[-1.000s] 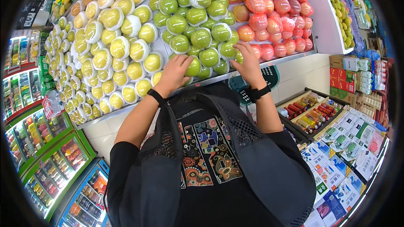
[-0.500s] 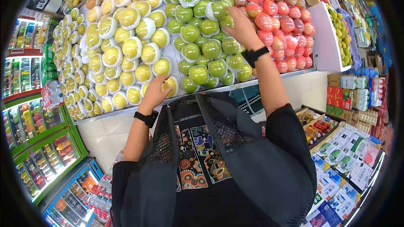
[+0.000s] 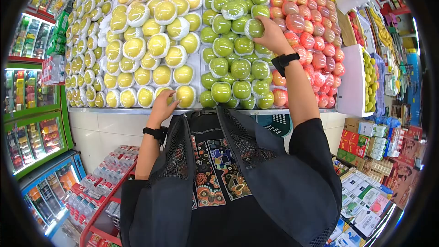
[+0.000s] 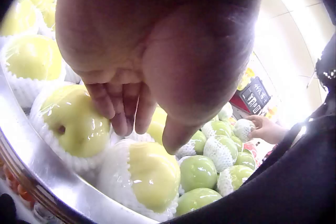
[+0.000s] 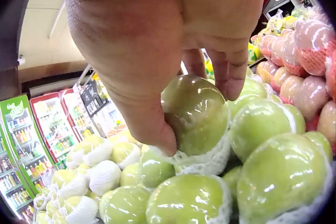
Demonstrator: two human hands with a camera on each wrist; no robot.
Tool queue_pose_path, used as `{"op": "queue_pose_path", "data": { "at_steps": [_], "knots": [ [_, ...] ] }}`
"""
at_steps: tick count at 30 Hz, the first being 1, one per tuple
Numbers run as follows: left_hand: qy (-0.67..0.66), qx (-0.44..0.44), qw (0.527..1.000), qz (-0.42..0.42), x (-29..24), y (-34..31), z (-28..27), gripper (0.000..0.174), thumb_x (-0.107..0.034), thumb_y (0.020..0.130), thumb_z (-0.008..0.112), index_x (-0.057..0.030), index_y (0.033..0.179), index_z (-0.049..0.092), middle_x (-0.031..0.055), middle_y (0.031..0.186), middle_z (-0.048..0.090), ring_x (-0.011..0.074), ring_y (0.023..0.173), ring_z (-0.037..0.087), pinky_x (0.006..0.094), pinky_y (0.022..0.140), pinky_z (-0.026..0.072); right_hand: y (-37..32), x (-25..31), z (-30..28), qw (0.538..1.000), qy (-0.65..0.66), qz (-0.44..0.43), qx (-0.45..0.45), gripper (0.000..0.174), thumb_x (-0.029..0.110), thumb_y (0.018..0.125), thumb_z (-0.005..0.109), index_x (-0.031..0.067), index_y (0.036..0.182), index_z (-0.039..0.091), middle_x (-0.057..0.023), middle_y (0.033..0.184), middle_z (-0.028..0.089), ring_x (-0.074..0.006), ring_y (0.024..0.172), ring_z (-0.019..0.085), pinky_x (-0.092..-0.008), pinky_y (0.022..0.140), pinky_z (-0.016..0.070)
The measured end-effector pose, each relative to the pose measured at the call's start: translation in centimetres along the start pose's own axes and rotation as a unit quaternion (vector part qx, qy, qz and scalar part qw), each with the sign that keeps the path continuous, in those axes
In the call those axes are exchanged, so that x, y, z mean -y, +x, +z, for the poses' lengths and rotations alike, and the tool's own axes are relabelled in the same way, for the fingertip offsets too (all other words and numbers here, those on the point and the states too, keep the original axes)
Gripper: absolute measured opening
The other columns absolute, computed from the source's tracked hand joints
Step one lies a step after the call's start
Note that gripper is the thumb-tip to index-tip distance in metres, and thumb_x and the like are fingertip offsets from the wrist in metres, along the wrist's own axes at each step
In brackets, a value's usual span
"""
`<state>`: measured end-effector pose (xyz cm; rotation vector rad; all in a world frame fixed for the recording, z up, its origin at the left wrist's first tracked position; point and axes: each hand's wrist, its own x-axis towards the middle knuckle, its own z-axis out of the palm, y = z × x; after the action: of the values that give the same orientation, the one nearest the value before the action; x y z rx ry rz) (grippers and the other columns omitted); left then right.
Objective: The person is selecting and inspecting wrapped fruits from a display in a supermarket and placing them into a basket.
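My right hand (image 3: 273, 37) grips a round green fruit (image 5: 195, 115), wrapped in clear film with a white foam net, in the green pile. In the right wrist view the thumb lies along its near left side, and the fingers reach over the far side. At the display's front edge, my left hand (image 3: 163, 108) hovers by a yellow fruit (image 3: 185, 96) in a foam net. The left wrist view shows that hand's fingers pointing down, loosely bent, between wrapped yellow fruit (image 4: 76, 121), with nothing held.
Red-netted fruit (image 3: 307, 41) is heaped right of the green pile. A metal edge (image 4: 79, 198) runs along the display's front. A white divider (image 3: 353, 80) stands at the right end. Drinks coolers (image 3: 34, 128) and bottle packs (image 3: 98, 178) line the left.
The right hand has moved from the front of the green pile farther back and now holds a green fruit. The left hand has drawn left to the front yellow fruit.
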<state>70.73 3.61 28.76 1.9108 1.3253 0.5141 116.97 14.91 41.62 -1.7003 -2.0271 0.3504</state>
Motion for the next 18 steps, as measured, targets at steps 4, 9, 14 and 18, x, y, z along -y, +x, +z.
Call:
{"op": "queue_pose_path", "data": {
  "at_steps": [4, 9, 14, 18],
  "knots": [
    [-0.010, 0.000, 1.000, -0.015, 0.3, 0.7, -0.4, 0.040, -0.015, 0.079, 0.079, -0.0012, 0.114, 0.064, 0.0147, 0.104, 0.064, 0.0295, 0.091, 0.063, 0.0395, 0.085, 0.0513, 0.2, 2.3, -1.7, 0.996, -0.041, -0.079, -0.020, 0.066, 0.013, 0.064, 0.080, 0.0039, 0.126, 0.057, -0.0179, 0.123, 0.061, -0.0402, 0.114, 0.056, -0.0445, 0.099, 0.0476],
    [-0.021, 0.012, 0.999, -0.032, 0.8, 0.7, 0.1, 0.041, -0.016, 0.078, 0.079, -0.0024, 0.114, 0.064, 0.0137, 0.104, 0.064, 0.0293, 0.088, 0.062, 0.0390, 0.082, 0.0511, -2.9, 4.0, -2.2, 0.987, -0.095, -0.117, 0.055, 0.065, 0.009, 0.060, 0.079, 0.0065, 0.122, 0.060, -0.0148, 0.118, 0.060, -0.0380, 0.110, 0.056, -0.0445, 0.097, 0.0486],
    [-0.012, 0.025, 1.000, -0.012, 0.5, 1.2, -0.4, 0.041, -0.017, 0.079, 0.079, -0.0033, 0.115, 0.065, 0.0129, 0.103, 0.064, 0.0289, 0.087, 0.061, 0.0391, 0.081, 0.0508, -1.9, 5.3, 1.0, 0.988, -0.044, -0.147, -0.005, 0.063, 0.008, 0.063, 0.077, 0.0056, 0.123, 0.058, -0.0140, 0.117, 0.060, -0.0360, 0.108, 0.054, -0.0437, 0.095, 0.0475],
    [-0.014, 0.038, 0.999, -0.016, 0.7, 1.5, -1.2, 0.041, -0.016, 0.079, 0.079, -0.0034, 0.115, 0.065, 0.0125, 0.102, 0.064, 0.0274, 0.087, 0.061, 0.0377, 0.081, 0.0508, 0.3, 6.3, 3.9, 0.988, -0.045, -0.136, -0.066, 0.066, 0.006, 0.062, 0.077, 0.0048, 0.125, 0.056, -0.0135, 0.116, 0.060, -0.0351, 0.106, 0.054, -0.0427, 0.095, 0.0468]
  ]
}}
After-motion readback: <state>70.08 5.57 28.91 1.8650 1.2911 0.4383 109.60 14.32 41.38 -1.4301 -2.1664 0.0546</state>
